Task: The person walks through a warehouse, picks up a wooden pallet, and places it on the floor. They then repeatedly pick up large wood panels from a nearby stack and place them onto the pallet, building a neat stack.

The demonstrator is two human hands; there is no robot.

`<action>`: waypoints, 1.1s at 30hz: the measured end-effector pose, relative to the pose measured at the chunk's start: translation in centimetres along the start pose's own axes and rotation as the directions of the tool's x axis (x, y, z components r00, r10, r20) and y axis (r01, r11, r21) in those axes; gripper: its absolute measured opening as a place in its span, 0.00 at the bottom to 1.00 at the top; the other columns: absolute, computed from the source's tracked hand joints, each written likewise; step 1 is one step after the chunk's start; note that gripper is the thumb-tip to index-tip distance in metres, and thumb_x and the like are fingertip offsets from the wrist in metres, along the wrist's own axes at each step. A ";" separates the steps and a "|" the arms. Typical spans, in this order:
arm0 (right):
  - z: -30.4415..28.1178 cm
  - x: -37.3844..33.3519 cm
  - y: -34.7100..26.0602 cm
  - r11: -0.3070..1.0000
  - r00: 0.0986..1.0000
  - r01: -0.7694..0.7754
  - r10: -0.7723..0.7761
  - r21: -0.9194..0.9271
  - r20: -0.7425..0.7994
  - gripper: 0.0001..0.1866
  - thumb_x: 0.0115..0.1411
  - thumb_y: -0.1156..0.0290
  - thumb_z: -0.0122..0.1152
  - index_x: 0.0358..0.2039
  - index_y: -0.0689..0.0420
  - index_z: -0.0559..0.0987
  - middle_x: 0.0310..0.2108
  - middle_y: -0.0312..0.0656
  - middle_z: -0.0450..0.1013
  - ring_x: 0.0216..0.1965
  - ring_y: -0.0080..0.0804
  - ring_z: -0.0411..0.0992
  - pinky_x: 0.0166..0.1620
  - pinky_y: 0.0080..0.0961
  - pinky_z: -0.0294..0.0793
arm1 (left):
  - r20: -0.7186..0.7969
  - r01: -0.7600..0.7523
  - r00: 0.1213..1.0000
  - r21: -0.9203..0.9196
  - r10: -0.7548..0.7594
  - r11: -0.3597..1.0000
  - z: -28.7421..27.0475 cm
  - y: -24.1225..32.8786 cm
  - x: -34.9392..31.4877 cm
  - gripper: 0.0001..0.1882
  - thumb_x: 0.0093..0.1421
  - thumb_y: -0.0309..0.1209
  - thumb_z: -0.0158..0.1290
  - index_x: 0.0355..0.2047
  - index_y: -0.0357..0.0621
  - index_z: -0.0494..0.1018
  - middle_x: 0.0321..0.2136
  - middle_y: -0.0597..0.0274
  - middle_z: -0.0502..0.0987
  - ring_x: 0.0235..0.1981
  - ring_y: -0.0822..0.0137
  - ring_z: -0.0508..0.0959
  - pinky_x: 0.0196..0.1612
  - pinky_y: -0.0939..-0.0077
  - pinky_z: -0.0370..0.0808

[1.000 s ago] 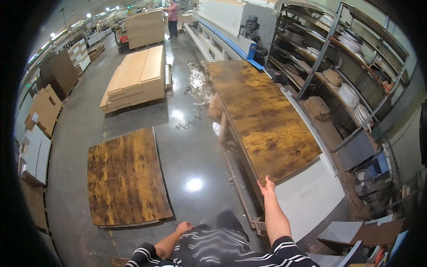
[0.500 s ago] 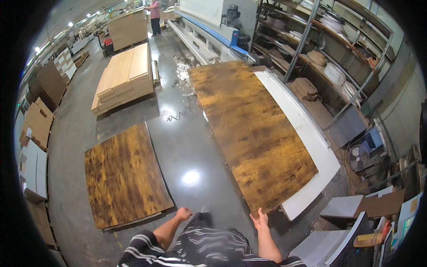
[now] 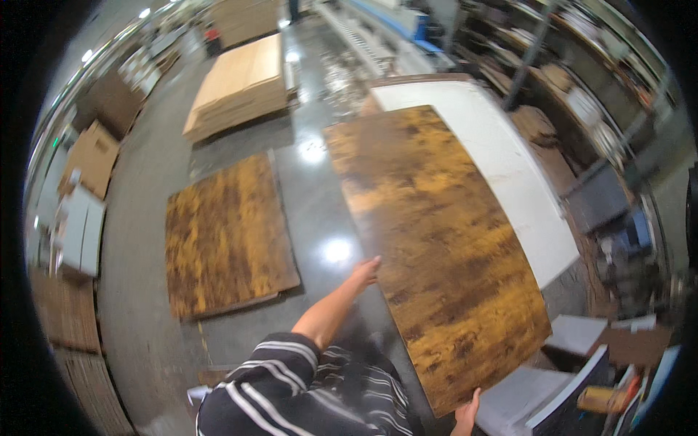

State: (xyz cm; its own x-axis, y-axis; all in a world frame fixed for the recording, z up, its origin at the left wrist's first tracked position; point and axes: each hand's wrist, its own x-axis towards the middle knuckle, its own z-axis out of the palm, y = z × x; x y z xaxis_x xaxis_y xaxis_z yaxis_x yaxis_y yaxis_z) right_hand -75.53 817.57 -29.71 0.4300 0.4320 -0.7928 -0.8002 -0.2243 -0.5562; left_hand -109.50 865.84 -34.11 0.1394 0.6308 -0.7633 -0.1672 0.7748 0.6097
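A large dark-brown and amber wood-grain board point(image 3: 436, 240) lies in front of me, tilted lengthwise away from me. My left hand point(image 3: 367, 271) is closed at its left long edge, the fingers partly hidden by blur and the panel. At the near end, my right hand point(image 3: 467, 414) grips the edge with the thumb up against it; its other fingers are hidden below the board. Under and to the right of this board shows a white panel point(image 3: 512, 189). A smaller stack of matching wood-grain panels point(image 3: 229, 236) sits low to the left.
Pale wooden boards are piled in a stack point(image 3: 240, 87) farther back. Metal shelving point(image 3: 534, 58) loaded with rolls stands at the right, and white-and-blue machinery point(image 3: 371, 43) lies beyond. Grey panels point(image 3: 520, 389) and tools crowd the near right. Cartons point(image 3: 94, 156) line the left.
The large board has shifted toward me, baring more of the white panel at its far end. My left hand has moved forward and right to its long edge; my right hand stays at the near end.
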 end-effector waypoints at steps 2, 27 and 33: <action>1.9 -0.2 -2.8 0.979 0.891 -0.048 -0.049 -0.201 -0.451 0.43 0.59 0.36 0.47 0.65 0.54 0.56 0.63 0.46 0.57 0.61 0.48 0.59 0.59 0.48 0.62 | -0.005 -0.037 0.999 0.034 0.037 0.999 1.3 -1.4 -0.7 0.27 0.53 0.42 0.64 0.45 0.36 0.69 0.35 0.54 0.77 0.33 0.63 0.78 0.32 0.62 0.77; 33.1 1.0 -8.9 0.664 0.950 0.136 -0.297 -0.735 -0.093 0.37 0.60 0.44 0.52 0.59 0.62 0.64 0.59 0.49 0.62 0.58 0.45 0.61 0.54 0.48 0.65 | 0.203 -0.035 0.975 -0.275 0.093 0.961 -19.9 0.0 -11.4 0.21 0.55 0.20 0.57 0.50 0.37 0.70 0.45 0.54 0.74 0.42 0.57 0.77 0.43 0.57 0.76; 47.9 4.7 -9.5 0.517 0.956 0.231 -0.280 -0.824 0.092 0.37 0.60 0.45 0.52 0.58 0.63 0.65 0.59 0.49 0.62 0.57 0.45 0.62 0.53 0.48 0.65 | 0.001 -0.033 0.999 -0.640 0.044 0.768 -29.7 1.8 -10.9 0.19 0.55 0.17 0.55 0.48 0.31 0.68 0.43 0.49 0.75 0.41 0.55 0.78 0.42 0.58 0.76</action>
State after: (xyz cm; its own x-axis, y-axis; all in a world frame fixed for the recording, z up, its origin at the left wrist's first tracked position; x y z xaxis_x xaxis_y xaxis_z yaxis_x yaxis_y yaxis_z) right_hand -85.92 863.57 -16.16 0.5960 0.5564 -0.5790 0.0301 -0.7360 -0.6763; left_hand -140.33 859.05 -31.05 0.1330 0.6645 -0.7354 -0.7578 0.5464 0.3567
